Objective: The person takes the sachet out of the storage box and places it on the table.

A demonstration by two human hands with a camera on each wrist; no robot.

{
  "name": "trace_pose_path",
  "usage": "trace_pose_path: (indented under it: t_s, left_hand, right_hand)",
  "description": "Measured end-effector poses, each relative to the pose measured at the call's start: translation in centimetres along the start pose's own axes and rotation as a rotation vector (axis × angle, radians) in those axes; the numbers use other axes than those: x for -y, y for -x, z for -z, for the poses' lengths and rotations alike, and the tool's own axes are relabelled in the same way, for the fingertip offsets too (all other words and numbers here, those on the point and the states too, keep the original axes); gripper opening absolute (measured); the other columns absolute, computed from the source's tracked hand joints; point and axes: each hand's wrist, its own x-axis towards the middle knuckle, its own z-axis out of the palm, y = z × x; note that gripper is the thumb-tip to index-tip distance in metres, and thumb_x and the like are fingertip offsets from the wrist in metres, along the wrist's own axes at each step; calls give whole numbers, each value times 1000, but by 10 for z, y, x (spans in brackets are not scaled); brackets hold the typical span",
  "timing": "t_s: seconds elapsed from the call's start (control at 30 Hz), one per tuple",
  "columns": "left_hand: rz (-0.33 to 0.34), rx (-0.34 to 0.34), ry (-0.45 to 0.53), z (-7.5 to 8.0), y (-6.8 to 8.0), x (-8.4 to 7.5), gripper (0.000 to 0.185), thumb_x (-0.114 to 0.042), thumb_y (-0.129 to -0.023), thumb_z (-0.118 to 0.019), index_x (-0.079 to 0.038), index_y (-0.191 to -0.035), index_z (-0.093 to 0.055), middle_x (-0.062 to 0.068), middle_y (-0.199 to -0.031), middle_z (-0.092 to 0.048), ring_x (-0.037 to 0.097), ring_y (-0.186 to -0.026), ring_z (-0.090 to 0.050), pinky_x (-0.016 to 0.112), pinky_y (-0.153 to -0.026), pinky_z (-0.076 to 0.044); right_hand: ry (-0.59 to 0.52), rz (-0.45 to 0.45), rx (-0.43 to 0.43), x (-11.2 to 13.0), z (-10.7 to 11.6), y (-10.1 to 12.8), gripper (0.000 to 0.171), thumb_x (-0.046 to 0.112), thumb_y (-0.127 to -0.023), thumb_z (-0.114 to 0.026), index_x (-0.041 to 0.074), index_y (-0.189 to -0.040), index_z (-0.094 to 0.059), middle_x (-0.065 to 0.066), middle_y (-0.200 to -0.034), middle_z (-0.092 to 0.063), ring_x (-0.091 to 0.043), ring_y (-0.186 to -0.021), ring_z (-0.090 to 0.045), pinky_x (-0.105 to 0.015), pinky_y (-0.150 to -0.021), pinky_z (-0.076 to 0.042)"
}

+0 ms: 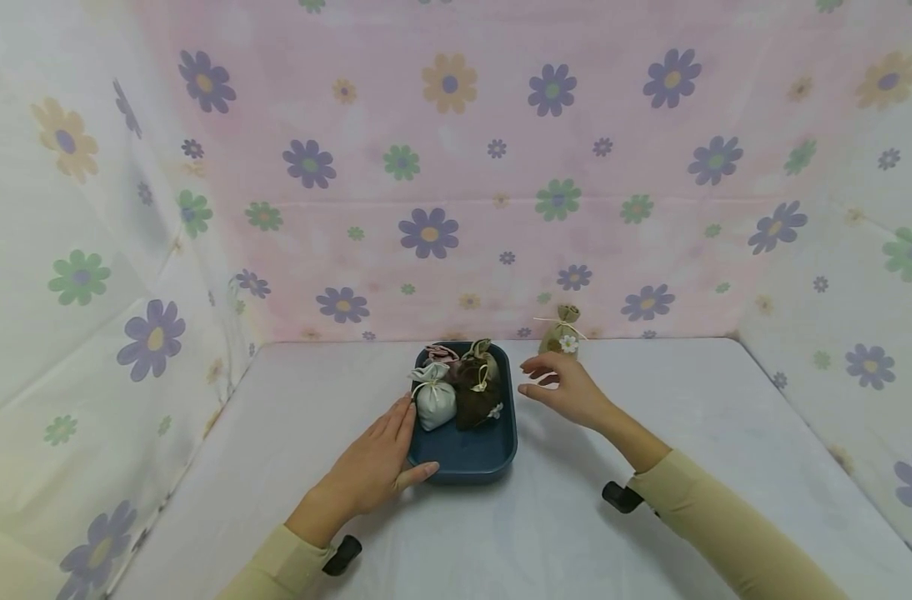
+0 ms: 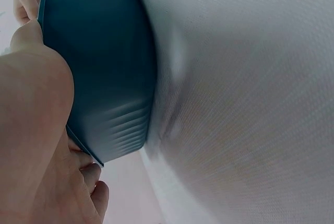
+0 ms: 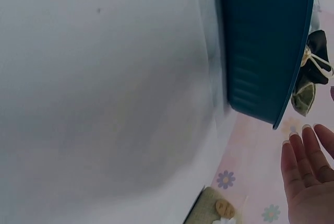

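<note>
Standing far right, a tan pouch (image 1: 563, 332); left hand (image 1: 372, 467) grasps the blue tray (image 1: 467, 457) of pouches (image 1: 459, 387), right hand (image 1: 564, 387) released.

Left hand (image 1: 373, 467) grips blue tray (image 1: 467, 458) holding pouches (image 1: 456, 392); right hand (image 1: 564, 387) hovers beside.
</note>
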Motion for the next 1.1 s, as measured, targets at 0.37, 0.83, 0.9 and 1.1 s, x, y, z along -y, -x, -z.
trace_pose_path:
  t_s: [0.37,0.83,0.9,1.1]
  left_hand:
    - [-6,-4,-2,1,0,0,100,-69,-102,-39,10,-159,-18,27,-168,-10,38,-156,-15,51,-123,-24]
    - [4,0,-15,0,0,-1,100,-71,-101,-37,9,-159,-19,26,-168,-11,37,-156,-16,50,-123,-25]
    - [7,3,-9,1,0,-1,100,-71,-101,-37,9,-159,-19,26,-168,-11,37,-156,-16,50,-124,-25]
    - [11,3,-7,0,0,-1,100,-71,-101,-37,9,-159,-19,25,-169,-11,37,-156,-16,49,-124,-25]
  right_hand:
    - [-49,21,20,12,-20,-7,37,11,-93,-75,-8,-124,-66,-21,-119,-66,-37,-109,-67,-49,-97,-55]
    - [-9,16,36,17,-40,-22,35,11,-92,-77,-6,-122,-68,-18,-113,-69,-28,-100,-70,-39,-90,-59]
    - [10,13,44,16,-43,-24,35,13,-92,-77,-4,-121,-68,-16,-112,-69,-26,-99,-69,-37,-87,-59]
    - [37,2,56,19,-46,-28,39,15,-92,-78,-4,-125,-67,-15,-112,-70,-25,-97,-68,-34,-82,-58]
